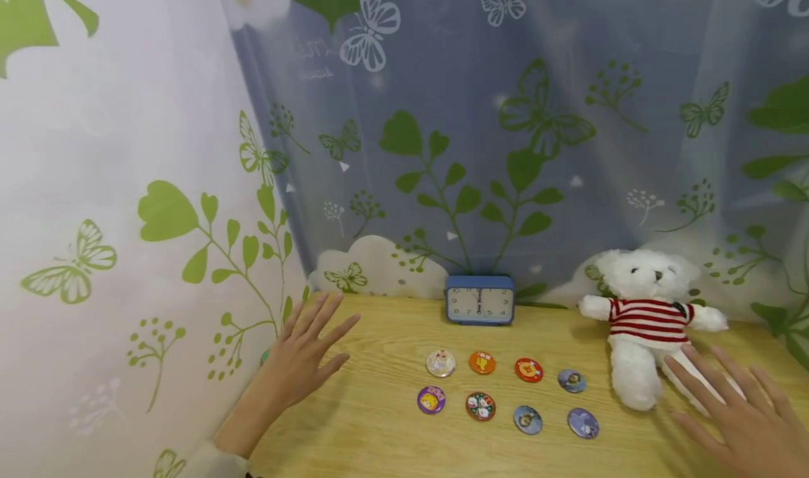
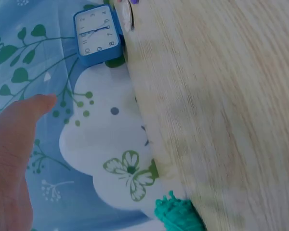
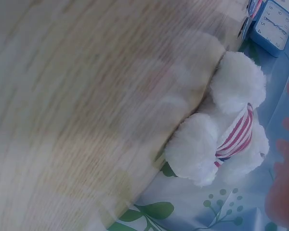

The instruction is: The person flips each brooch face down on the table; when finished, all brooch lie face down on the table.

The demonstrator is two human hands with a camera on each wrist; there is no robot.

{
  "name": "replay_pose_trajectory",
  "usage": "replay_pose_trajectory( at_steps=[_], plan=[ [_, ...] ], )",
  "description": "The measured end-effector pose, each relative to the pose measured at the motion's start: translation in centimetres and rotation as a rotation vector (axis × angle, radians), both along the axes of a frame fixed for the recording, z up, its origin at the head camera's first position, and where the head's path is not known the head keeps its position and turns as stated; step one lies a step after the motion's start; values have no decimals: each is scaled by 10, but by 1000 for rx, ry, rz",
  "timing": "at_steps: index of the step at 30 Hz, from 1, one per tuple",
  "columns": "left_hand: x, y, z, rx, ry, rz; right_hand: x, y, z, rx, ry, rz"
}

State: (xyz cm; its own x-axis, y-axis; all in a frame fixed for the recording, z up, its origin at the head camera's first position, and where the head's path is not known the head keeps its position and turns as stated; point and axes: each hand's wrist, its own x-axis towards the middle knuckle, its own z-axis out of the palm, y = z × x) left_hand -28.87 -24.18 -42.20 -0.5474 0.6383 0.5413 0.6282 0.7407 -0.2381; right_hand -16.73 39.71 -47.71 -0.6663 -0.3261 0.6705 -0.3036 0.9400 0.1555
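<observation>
My left hand [image 1: 303,359] hovers at the left of the wooden table with fingers spread and holds nothing. On the right, my right hand [image 1: 746,415] is likewise spread, in front of a white teddy bear [image 1: 651,320] in a red-striped shirt and overlapping its leg in the head view. Whether it touches the bear cannot be told. Between the hands lie several round badges in two rows, among them an orange badge [image 1: 482,363], a purple badge [image 1: 431,399] and a grey-blue badge [image 1: 583,423]. A blue alarm clock [image 1: 480,301] stands upright behind them.
A teal-green knobbly object [image 2: 179,214] sits at the table's far edge in the left wrist view; its kind is unclear. Curtains with leaves and butterflies [image 1: 442,113] hang behind and to the left of the wooden table [image 1: 366,422].
</observation>
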Motion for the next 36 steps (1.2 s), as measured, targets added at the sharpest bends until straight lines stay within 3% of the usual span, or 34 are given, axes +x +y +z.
replay_pose_trajectory(
  at_steps=[4,7,12,14,18,20,23,25,30,36],
  plan=[
    [-5,11,-1,-26,5,7,1,-1,0,13,-26,-5],
    [-7,22,-3,-6,-52,0,0,-3,0,-4,-56,2],
    [-6,43,-7,87,-275,-40,2,-14,-3,-143,-259,-61],
    [-5,52,-8,114,-365,-59,0,-19,-5,-219,-286,-19],
    [-4,74,-13,169,-552,-104,-6,-28,-7,-347,-237,142],
    [-5,87,-15,213,-640,-130,-8,-31,-6,-413,-272,194],
    [-7,107,-19,277,-757,-172,-8,-38,-2,-549,-423,246],
    [-8,120,-20,311,-830,-198,-9,-42,3,-653,-572,268],
    [-7,151,-22,374,-983,-258,-13,-52,12,-828,-847,274],
    [-5,190,-30,422,-1048,-316,-21,-60,15,-972,-950,238]
  ],
)
